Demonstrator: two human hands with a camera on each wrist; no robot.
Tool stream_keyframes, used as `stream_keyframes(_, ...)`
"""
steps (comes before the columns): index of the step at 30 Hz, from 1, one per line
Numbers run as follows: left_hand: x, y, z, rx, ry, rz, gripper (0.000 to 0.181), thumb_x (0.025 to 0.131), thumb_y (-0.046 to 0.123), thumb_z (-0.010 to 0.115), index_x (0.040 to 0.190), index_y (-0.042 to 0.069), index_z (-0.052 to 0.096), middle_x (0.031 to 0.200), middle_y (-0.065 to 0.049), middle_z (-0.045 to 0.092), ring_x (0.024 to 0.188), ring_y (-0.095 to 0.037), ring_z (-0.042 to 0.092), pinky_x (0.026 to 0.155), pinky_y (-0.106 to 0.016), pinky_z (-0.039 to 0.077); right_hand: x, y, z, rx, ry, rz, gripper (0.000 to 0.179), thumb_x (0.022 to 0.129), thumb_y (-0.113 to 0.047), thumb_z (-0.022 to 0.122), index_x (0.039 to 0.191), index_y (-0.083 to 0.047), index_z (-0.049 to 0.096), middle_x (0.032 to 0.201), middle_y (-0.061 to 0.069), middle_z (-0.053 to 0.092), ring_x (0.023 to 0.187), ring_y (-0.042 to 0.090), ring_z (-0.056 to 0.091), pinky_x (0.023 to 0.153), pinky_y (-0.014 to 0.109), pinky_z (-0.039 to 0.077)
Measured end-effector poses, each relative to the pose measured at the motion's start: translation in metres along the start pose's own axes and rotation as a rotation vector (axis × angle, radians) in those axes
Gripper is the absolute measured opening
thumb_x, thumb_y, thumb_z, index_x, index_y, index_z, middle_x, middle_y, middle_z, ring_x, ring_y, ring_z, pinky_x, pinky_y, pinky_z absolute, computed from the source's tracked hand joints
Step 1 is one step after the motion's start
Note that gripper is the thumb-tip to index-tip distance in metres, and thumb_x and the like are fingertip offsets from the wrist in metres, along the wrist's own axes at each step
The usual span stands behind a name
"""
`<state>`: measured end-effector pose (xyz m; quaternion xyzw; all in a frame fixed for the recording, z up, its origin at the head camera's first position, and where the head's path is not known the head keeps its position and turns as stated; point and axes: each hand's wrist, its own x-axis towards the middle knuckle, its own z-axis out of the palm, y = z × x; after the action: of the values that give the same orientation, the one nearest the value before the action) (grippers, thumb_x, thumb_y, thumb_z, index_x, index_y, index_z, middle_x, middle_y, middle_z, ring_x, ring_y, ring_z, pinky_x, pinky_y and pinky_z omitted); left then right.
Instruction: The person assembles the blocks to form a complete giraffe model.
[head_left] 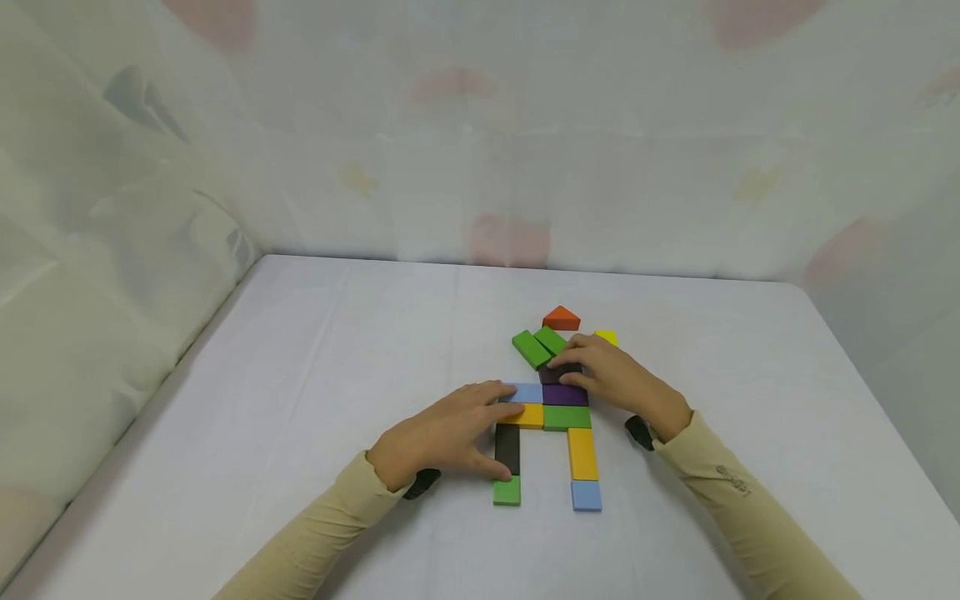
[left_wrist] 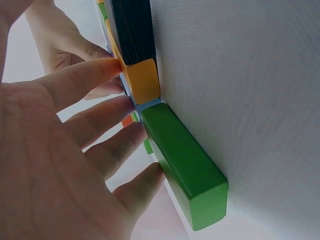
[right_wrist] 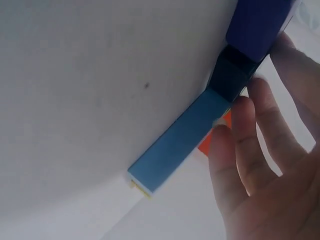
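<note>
My left hand [head_left: 453, 427] lies over the left side of a flat figure of coloured wooden blocks. Its fingertips touch a light blue block [head_left: 528, 392] and a yellow-orange block [head_left: 533, 416], and the thumb is at the lower end of a black block [head_left: 507, 450]. In the left wrist view, the other fingertips rest along a long green block [left_wrist: 185, 165]. My right hand [head_left: 617, 375] spreads its fingers over a dark block [head_left: 553, 375], thumb at the purple block [head_left: 564, 395]. The right wrist view shows a blue block [right_wrist: 175, 145] beside its fingertips, hidden from above.
Two green blocks [head_left: 531, 349] lie slanted above the dark one, with an orange triangle [head_left: 561, 319] behind them. A yellow piece [head_left: 606, 337] shows past my right hand. Lower down are another green block [head_left: 566, 417], a yellow-orange block [head_left: 582, 454] and small end blocks [head_left: 586, 496].
</note>
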<state>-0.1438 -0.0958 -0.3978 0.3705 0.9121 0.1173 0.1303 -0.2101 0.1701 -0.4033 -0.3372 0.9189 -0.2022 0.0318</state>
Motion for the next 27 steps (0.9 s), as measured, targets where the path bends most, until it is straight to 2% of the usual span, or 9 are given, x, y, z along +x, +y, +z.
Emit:
stream_keyframes(10, 0.001, 0.001, 0.000, -0.008, -0.007, -0.018, 0.085, 0.078, 0.057, 0.078, 0.147, 0.016, 0.050, 0.158, -0.009, 0.038, 0.148, -0.030, 0.033, 0.122, -0.045, 0.029, -0.001, 0.008, -0.005, -0.021, 0.001, 0.038, 0.025, 0.091, -0.008, 0.070, 0.116, -0.004, 0.072, 0.111, 0.013, 0.067, 0.103, 0.029, 0.061, 0.094, 0.048, 0.051)
stream_keyframes(18, 0.000, 0.001, 0.000, -0.012, -0.007, -0.014, 0.086, 0.078, 0.057, 0.078, 0.147, 0.015, 0.050, 0.158, -0.008, 0.038, 0.148, -0.029, 0.033, 0.122, -0.045, 0.029, -0.002, 0.011, -0.005, -0.034, -0.035, 0.038, 0.036, 0.088, -0.007, 0.074, 0.123, -0.004, 0.067, 0.119, 0.015, 0.068, 0.109, 0.032, 0.059, 0.098, 0.049, 0.048)
stream_keyframes(27, 0.001, 0.001, 0.000, -0.015, -0.002, -0.012, 0.085, 0.077, 0.056, 0.079, 0.146, 0.015, 0.050, 0.157, -0.008, 0.039, 0.147, -0.030, 0.034, 0.122, -0.045, 0.030, -0.012, 0.018, -0.012, -0.001, 0.005, 0.013, 0.036, 0.088, 0.000, 0.070, 0.124, -0.004, 0.065, 0.121, 0.014, 0.067, 0.112, 0.032, 0.056, 0.100, 0.050, 0.044)
